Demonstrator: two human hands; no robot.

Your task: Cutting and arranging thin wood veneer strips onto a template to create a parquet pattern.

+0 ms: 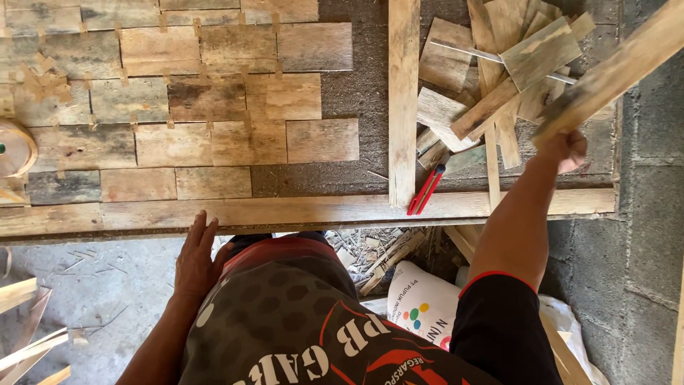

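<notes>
My right hand is closed around one end of a long weathered wooden plank that slants up to the top right corner, above a heap of short wood offcuts. With its fingers spread, my left hand rests flat against the front edge board of the work surface and holds nothing. A patchwork of rectangular wood pieces lies laid out in rows on the left half. One upright plank separates them from the offcuts.
A red utility knife lies by the upright plank's lower end. A tape roll sits at the left edge. A white printed sack and wood scraps lie on the floor below. A grey block wall stands at right.
</notes>
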